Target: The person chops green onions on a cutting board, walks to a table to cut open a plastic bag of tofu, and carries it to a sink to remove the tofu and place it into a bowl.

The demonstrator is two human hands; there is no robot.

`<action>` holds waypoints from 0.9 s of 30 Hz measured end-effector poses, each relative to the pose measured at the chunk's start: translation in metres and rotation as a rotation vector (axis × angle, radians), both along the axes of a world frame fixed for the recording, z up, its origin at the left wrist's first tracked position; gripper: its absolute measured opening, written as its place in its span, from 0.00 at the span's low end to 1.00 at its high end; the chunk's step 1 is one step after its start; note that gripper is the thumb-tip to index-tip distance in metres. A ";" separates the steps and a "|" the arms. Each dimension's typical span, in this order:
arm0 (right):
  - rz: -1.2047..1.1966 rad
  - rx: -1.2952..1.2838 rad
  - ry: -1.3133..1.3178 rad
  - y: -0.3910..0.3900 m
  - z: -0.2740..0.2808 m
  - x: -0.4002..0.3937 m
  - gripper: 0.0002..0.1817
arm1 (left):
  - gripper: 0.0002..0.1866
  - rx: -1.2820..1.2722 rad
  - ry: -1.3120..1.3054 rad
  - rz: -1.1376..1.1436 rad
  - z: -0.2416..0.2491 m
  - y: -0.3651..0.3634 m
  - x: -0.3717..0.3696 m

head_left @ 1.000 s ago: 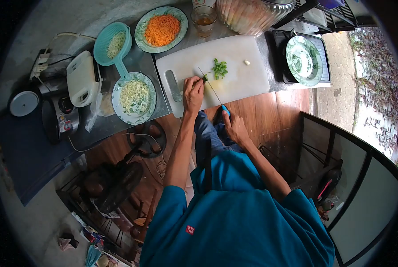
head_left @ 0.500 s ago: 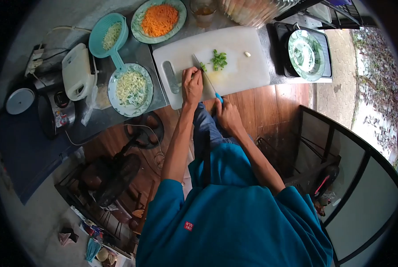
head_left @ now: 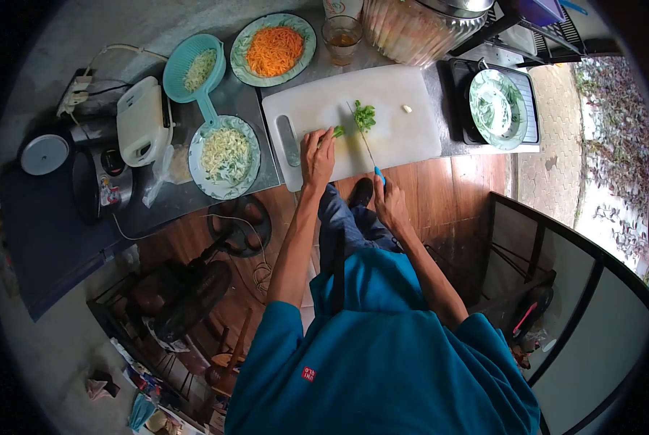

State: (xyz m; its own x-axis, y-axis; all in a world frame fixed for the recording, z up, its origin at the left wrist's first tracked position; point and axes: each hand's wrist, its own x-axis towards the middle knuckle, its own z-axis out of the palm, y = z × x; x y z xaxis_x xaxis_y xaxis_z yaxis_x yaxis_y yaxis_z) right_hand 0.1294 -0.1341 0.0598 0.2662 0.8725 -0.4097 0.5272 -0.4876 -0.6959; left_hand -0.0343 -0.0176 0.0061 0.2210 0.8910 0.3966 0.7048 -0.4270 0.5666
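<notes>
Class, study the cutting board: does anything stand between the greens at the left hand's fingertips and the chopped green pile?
Yes. The knife blade, held in the right hand, slants across the gap between the greens at the left hand and the chopped pile. The white piece lies beyond the pile.

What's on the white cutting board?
Chopped greens, a small pale piece and, by the left hand, more greens; a knife blade crosses over. What the fingers cover is hidden.
</notes>
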 end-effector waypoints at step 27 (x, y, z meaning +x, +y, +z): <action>0.089 -0.087 -0.068 -0.004 -0.003 -0.005 0.24 | 0.06 0.011 -0.119 0.070 0.005 0.005 0.012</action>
State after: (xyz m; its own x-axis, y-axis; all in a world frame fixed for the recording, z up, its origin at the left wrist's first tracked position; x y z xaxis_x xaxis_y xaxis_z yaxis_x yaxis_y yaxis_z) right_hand 0.1241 -0.1382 0.0569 0.2195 0.8557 -0.4686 0.6155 -0.4941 -0.6140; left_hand -0.0218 -0.0130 0.0107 0.1094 0.8981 0.4259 0.6609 -0.3858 0.6438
